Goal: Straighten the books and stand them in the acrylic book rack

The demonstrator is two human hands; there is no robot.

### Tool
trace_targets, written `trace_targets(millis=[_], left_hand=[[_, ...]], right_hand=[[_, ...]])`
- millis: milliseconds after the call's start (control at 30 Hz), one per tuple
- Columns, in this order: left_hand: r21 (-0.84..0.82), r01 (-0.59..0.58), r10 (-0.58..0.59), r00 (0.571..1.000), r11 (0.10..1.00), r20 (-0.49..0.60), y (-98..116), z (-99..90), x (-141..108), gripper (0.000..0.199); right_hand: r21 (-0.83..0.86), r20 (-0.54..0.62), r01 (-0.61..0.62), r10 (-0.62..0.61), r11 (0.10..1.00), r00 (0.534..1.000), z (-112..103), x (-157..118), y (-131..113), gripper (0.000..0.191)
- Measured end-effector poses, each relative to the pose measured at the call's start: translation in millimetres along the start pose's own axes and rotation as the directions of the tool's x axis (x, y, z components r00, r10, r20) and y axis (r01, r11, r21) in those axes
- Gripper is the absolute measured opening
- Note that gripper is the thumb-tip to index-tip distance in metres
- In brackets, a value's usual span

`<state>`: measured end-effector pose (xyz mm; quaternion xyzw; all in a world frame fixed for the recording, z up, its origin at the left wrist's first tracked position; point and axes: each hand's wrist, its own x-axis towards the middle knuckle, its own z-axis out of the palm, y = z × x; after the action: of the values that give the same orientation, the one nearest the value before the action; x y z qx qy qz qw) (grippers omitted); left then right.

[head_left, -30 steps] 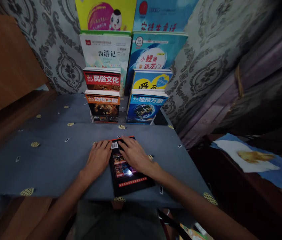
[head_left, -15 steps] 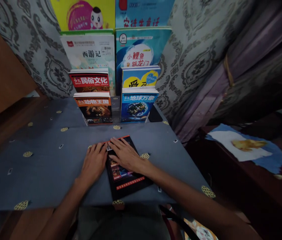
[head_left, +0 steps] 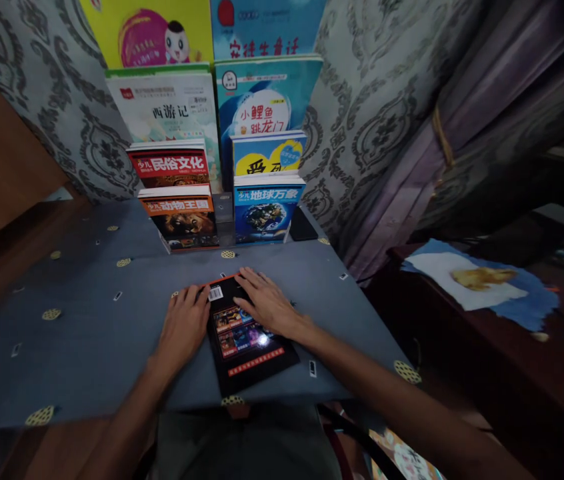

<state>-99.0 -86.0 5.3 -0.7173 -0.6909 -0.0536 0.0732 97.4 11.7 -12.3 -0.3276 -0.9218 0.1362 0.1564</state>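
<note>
A dark book [head_left: 247, 333] lies back cover up on the table near me, tilted slightly, with a barcode at its upper left and a glare spot on its small pictures. My left hand [head_left: 187, 317] rests palm down along the book's left edge, fingertips at its upper left corner, fingers stretched out. Across the upper right of the book lies my right hand [head_left: 267, 303], flat with fingers extended, covering that edge. Neither hand grips anything.
Beyond the hands, a rack holds several upright books, among them a lion-cover book [head_left: 185, 220] and an earth-cover book [head_left: 267, 212]. A dark flat object [head_left: 303, 225] lies beside it. Right of the patterned table [head_left: 87, 320] are a purple curtain [head_left: 402, 180] and a blue cloth [head_left: 537, 300].
My right hand has slid right across the cover to the book's upper right edge, uncovering the barcode and more pictures. My left hand stays at the left edge. The view has shifted slightly.
</note>
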Motion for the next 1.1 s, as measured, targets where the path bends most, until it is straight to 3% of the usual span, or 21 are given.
trace_targets(millis=[467,700,1100], left_hand=[[0.058,0.004,-0.005,1.000,0.998,0.017,3,-2.8,1,0.040],[0.077,-0.019,0.018,1.000,0.997,0.019,5,-6.3,10,0.038],[-0.156,-0.230,0.214,0.970,0.961,-0.112,34,25.8,53,0.038]], right_hand=[[0.228,-0.093,-0.040,0.062,0.973,0.994,-10,1,21,0.040],[0.365,-0.142,0.016,0.038,0.931,0.989,-9,2,38,0.039],[0.541,-0.159,0.013,0.087,0.841,0.983,-13,8,49,0.040]])
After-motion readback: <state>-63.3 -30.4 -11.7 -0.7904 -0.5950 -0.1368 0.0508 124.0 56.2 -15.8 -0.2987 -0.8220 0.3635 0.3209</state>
